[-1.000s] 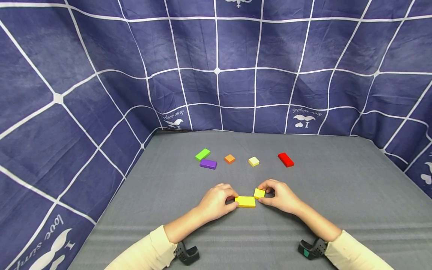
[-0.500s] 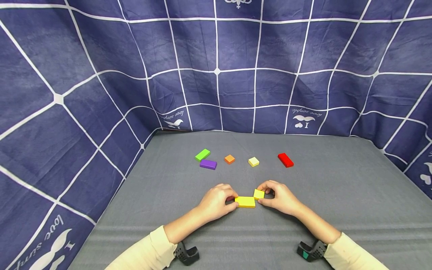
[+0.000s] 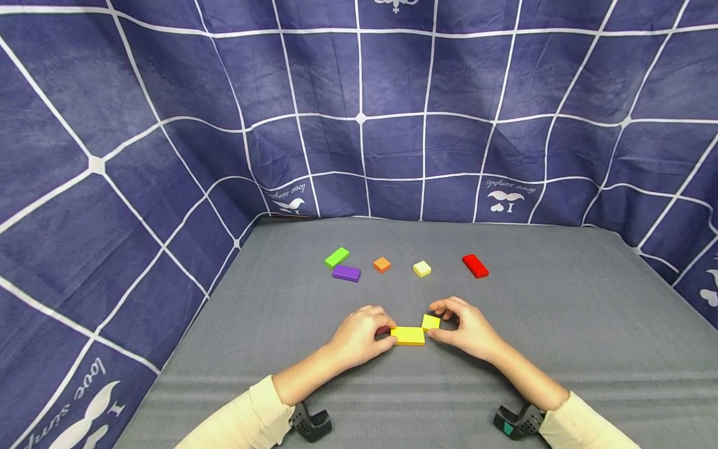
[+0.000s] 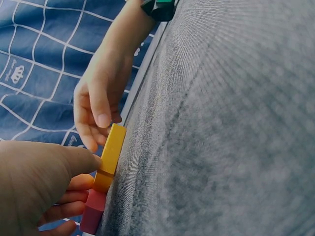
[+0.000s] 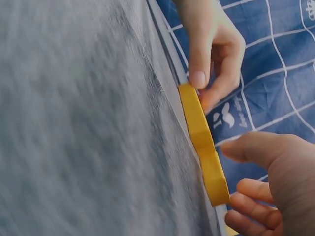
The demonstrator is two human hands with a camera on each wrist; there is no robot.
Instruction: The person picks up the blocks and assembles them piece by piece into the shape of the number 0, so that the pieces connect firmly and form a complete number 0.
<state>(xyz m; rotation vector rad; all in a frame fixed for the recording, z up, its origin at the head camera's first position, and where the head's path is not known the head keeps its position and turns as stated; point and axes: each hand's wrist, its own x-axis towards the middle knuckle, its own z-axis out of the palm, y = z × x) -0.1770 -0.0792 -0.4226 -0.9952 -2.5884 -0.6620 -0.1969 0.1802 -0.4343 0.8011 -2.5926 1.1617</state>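
In the head view my left hand pinches a long yellow block at its left end, thumb on the near edge and index finger on the far one. A red block sits against that end, mostly hidden under the hand from above. A small square yellow block meets the long one's right end, set slightly farther back. My right hand curves around the square block with thumb and fingers spread. Its thumb stands apart from the blocks in the right wrist view.
Farther back on the grey cloth-covered table lie a green block, a purple block, an orange square block, a pale yellow square block and a red block. A blue checked curtain closes off the back and left.
My right hand has loosened its pinch on the square yellow block, its fingers lifting away. That block has shifted slightly toward me. My left hand has stayed in place.
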